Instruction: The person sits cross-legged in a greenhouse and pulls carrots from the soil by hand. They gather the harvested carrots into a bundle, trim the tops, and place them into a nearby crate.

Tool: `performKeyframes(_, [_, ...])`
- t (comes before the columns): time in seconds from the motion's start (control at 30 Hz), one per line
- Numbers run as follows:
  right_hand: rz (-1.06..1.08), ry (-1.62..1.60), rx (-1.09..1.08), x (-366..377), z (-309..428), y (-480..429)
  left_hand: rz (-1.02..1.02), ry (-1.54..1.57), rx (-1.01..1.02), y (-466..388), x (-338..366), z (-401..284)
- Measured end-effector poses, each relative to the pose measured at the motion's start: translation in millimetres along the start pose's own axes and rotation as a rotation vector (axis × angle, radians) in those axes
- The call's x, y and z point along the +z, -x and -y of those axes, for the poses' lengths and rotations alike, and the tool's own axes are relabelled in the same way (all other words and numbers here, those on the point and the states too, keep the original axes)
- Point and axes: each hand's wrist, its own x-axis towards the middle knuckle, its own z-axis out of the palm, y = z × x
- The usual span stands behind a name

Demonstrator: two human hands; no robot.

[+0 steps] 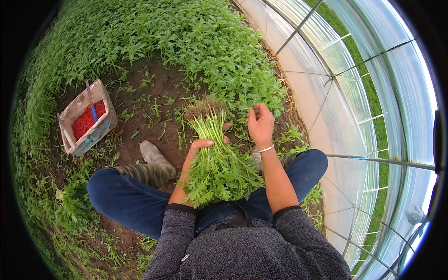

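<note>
My left hand [201, 145] is closed around a bunch of leafy greens [220, 168] with pale green stems. The bunch's brown roots point away from me, and its serrated leaves hang over my left forearm and lap. Just right of the stems, my right hand [260, 124] is raised with its fingers curled; a white bangle circles its wrist. Whether something small sits between those fingertips cannot be told. Beyond both hands, a dense stand of the same kind of greens [217, 45] grows from the soil.
At the left stands a worn box [113, 120] holding red bands [82, 122] and a blue-handled tool [93, 110]. A tied bunch of greens [71, 206] lies beside my left knee. Plastic sheeting [308, 94] on metal poles runs along the right. Loose greens litter the brown soil [136, 101].
</note>
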Motion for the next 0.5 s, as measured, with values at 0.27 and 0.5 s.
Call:
performKeyframes(0.27, [0.395,-0.058,-0.168,-1.9,58.1,27.4,-0.474,-0.125,-0.182,9.8,-5.1,0.4])
performKeyframes(0.5, [0.251,0.336,-0.257,25.3,45.3,29.2,-0.518,-0.342,-0.202,8.0,-18.7,-0.8])
